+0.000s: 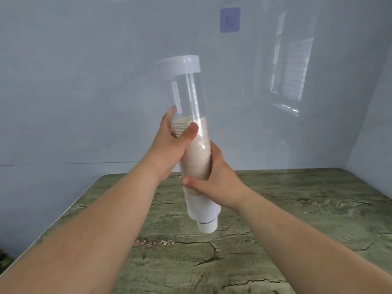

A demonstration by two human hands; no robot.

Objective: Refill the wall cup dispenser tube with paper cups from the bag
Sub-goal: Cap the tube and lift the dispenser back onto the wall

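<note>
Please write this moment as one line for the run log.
left hand: grips tube mid | right hand: grips lower end | cups: inside, part-full | lid: on

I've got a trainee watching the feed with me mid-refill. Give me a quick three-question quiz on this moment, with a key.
1. True or false: the dispenser tube is lying flat on the table.
2. Which of the hands grips higher on the tube? A) left hand B) right hand C) both level
3. Fill in: the top end of the tube carries a white ____.

Key:
1. False: it is held in the air, near upright, slightly tilted.
2. A
3. cap; the stack of paper cups fills only the lower part, and one cup sticks out below.
</note>
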